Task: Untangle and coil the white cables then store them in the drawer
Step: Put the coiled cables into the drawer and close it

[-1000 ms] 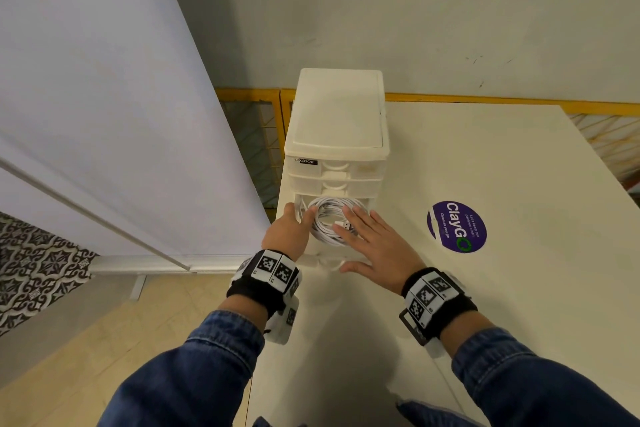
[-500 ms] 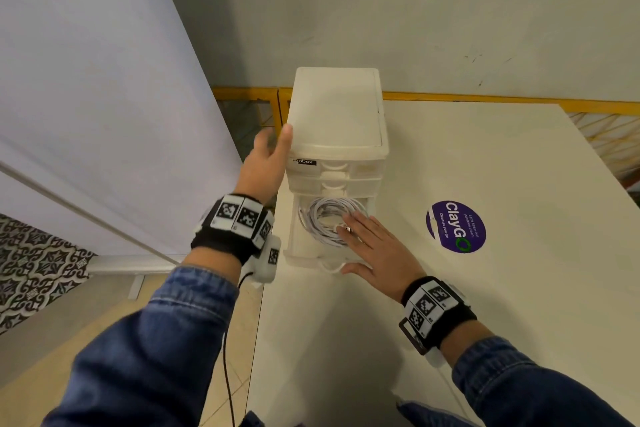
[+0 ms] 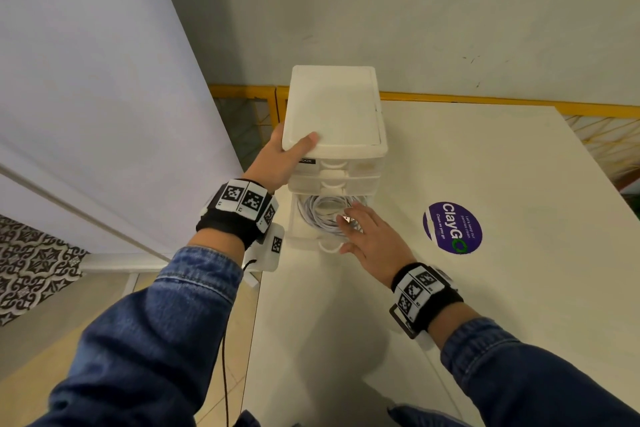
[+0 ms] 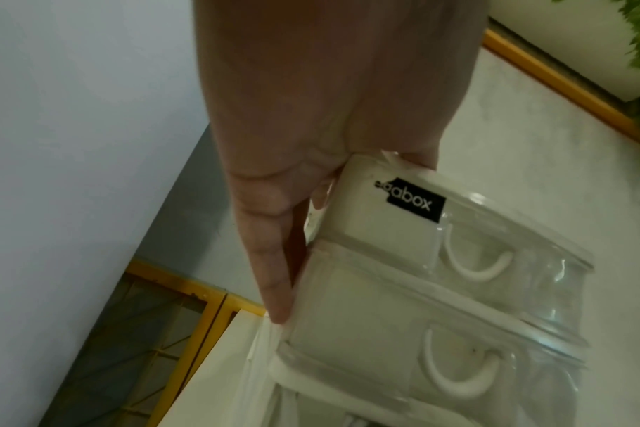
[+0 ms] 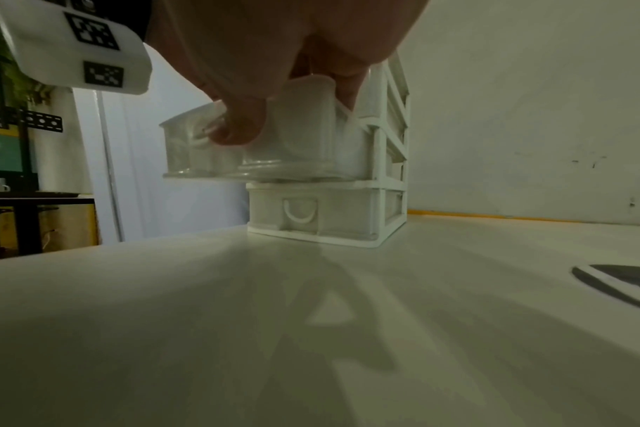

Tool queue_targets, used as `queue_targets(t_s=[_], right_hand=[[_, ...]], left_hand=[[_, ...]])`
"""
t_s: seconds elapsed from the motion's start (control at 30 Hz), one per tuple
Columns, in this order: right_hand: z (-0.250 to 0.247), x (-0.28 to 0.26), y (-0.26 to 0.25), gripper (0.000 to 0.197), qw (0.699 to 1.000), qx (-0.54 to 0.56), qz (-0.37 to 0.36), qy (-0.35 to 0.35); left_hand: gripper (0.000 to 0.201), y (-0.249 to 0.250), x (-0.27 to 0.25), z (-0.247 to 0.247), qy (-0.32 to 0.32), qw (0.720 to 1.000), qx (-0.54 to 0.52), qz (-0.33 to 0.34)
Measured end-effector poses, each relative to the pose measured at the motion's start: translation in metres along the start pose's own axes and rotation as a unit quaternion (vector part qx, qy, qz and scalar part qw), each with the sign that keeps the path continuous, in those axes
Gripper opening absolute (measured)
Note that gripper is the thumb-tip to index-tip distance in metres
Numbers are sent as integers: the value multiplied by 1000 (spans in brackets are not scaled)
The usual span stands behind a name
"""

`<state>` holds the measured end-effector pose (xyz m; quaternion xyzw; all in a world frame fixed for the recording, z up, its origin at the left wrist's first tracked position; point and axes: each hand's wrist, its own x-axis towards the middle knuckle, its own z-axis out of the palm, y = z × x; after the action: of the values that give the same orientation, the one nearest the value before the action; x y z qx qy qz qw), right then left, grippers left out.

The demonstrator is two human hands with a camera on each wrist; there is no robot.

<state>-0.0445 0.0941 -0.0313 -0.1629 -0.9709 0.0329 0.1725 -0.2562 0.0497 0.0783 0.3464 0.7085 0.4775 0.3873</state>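
Observation:
A white plastic drawer unit [image 3: 332,107] stands at the table's left edge. Its third drawer [image 3: 304,237] is pulled out, and the coiled white cables [image 3: 317,215] lie inside with a USB plug on top. My left hand [image 3: 280,156] grips the unit's top front left corner, thumb on the lid and fingers down the side [image 4: 271,274]. My right hand [image 3: 363,229] rests on the open drawer's front, fingers spread over the coil and thumb by the handle. In the right wrist view the thumb [image 5: 234,130] touches the clear drawer front [image 5: 201,156].
The white table [image 3: 485,322] carries a round purple ClayGo sticker [image 3: 452,227] right of the unit. The table's left edge drops to the floor beside a white partition panel [image 3: 104,80]. A yellow railing [image 3: 485,101] and a wall run behind.
My left hand left the open drawer, rose to the unit's top left corner and now grips it with the thumb on the lid. The right hand stays on the drawer front.

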Motion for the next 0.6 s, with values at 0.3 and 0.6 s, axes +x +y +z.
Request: queue_targets(t_s=[0.3,0.6], right_hand=[[1,9,6,46,1000,-22,6,7],[6,13,4,49,998,-22,49,33]], left_hand=[[67,-4,3,-1,0,1000,12,5],[69,-6,2,-1,6,1000,16,8]])
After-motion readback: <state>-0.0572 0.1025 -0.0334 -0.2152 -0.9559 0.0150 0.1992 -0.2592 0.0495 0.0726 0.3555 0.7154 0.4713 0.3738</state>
